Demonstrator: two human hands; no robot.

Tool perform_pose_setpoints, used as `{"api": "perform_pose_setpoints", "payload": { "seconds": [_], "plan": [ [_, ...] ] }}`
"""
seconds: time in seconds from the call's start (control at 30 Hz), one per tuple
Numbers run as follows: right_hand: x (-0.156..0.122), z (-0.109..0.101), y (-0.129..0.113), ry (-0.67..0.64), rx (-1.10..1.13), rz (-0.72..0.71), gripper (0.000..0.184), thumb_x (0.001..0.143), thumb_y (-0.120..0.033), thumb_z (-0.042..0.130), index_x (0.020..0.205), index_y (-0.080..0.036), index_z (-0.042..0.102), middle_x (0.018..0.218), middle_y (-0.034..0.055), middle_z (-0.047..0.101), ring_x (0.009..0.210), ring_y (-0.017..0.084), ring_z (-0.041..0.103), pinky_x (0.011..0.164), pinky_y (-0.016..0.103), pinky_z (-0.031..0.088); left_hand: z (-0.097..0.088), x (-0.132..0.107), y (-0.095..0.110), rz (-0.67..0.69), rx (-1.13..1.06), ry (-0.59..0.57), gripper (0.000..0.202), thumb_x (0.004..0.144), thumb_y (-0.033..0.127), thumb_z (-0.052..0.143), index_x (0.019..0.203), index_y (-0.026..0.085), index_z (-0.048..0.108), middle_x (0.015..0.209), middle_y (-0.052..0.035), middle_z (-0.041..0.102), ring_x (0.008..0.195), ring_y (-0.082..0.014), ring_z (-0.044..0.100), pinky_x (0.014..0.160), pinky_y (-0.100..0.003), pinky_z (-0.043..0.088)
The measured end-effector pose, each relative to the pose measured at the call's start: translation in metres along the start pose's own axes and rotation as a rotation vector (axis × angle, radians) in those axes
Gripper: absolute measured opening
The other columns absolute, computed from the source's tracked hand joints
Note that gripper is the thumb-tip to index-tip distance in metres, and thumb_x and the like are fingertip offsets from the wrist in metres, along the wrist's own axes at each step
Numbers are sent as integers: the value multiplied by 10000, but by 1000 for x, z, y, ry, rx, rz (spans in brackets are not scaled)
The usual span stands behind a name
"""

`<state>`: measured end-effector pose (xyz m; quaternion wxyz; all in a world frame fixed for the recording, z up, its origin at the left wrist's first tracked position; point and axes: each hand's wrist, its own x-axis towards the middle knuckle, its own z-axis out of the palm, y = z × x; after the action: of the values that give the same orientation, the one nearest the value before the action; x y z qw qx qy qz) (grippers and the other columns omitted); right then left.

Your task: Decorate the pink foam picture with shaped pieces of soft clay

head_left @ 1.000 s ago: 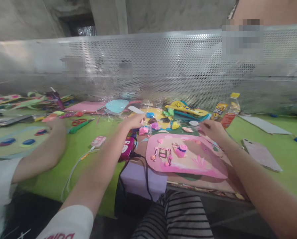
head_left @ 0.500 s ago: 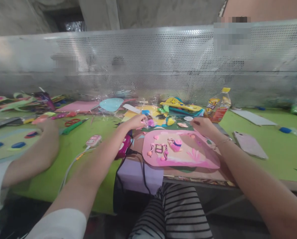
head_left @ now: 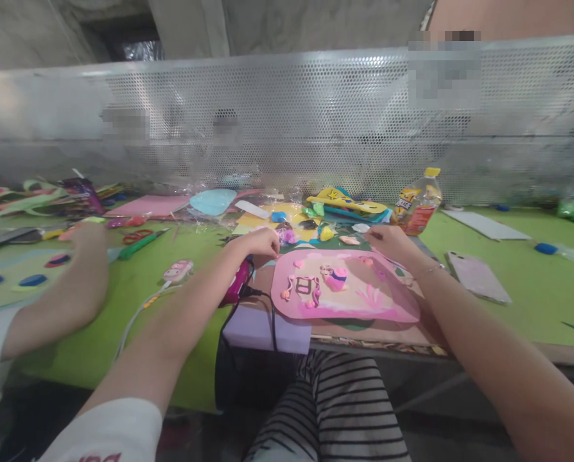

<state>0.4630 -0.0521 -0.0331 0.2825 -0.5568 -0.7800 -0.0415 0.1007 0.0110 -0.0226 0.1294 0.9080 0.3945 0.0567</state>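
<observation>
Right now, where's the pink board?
Head view, right of centre: the pink board lies near the front edge of the table, between the left forearm and right forearm, with the phone farther right.

- Bottle, yellow cap [head_left: 419, 210]: upright on green worktop [head_left: 551, 282].
- Phone [head_left: 478, 276]: lying flat, nearer the viewer than bottle, slightly right.
- White board [head_left: 487, 224]: flat, just right of bottle.
- Perforated metal screen [head_left: 287, 115]: behind bottle.
- Red scissors [head_left: 140, 231], green-handled tool [head_left: 140, 246]: side by side, well left of bottle.
- Pink-and-white gadget [head_left: 178, 271], cable attached: left of bottle, nearer the viewer.
</observation>
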Motion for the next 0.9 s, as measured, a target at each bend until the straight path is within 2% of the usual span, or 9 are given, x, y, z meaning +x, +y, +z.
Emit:
{"api": "perform_pose_setpoints", "payload": {
  "seconds": [0.13,0.23,0.33,0.47,0.57,0.67,0.73,0.9],
  "plan": [
    [0,-1,0,-9,0,5,285,820,-339,433,661,-163,592,603,42,608,574,152,533,546,254,355,5,2,1,-10,-41,-21,51,588,193,633,564,195,678,563,17,627,561,-131,536,541,-232,346],
    [0,-2,-2,-10,-3,6,280,813,-331,429,651,-163,584,599,42,600,577,153,530,550,257,353,0,0,2,1,-104,46,51,618,217,622,585,188,649,614,9,621,600,-141,527,580,-241,358],
    [-1,-4,-4,-11,-7,10,285,810,-338,425,658,-161,589,611,43,607,577,150,531,548,256,354,-14,-9,2,9,-215,176,92,690,265,603,678,182,640,680,0,621,638,-137,532,606,-237,376],
    [-1,-4,-4,-8,-9,16,295,811,-348,420,656,-162,589,614,40,611,577,148,532,541,251,352,-36,-25,-1,17,-422,409,209,753,341,588,872,174,627,752,-14,615,663,-119,545,608,-219,405],
    [-1,-3,-2,-10,-8,17,303,813,-357,425,637,-164,578,589,33,597,562,143,517,530,249,344,-43,-33,-5,28,-585,528,290,753,362,620,977,179,636,773,-18,611,646,-102,538,558,-191,387],
    [-1,-2,-1,-9,-7,13,304,816,-356,425,627,-168,571,592,30,599,559,138,502,527,248,341,-42,-35,-9,20,-713,582,218,736,363,667,808,157,661,645,-4,569,560,-86,503,493,-178,351],
    [0,-1,1,-8,-8,9,301,816,-355,426,625,-171,569,595,29,600,560,136,494,529,247,343,-41,-34,-10,14,-784,611,240,747,380,676,689,155,612,567,18,517,507,-73,471,479,-175,348],
    [0,1,2,-3,-17,7,297,814,-354,426,610,-180,553,575,26,586,551,135,489,533,246,349,-44,-36,-7,-16,-936,622,284,818,321,647,630,156,513,546,36,487,434,-51,429,446,-172,335]
  ]
}}
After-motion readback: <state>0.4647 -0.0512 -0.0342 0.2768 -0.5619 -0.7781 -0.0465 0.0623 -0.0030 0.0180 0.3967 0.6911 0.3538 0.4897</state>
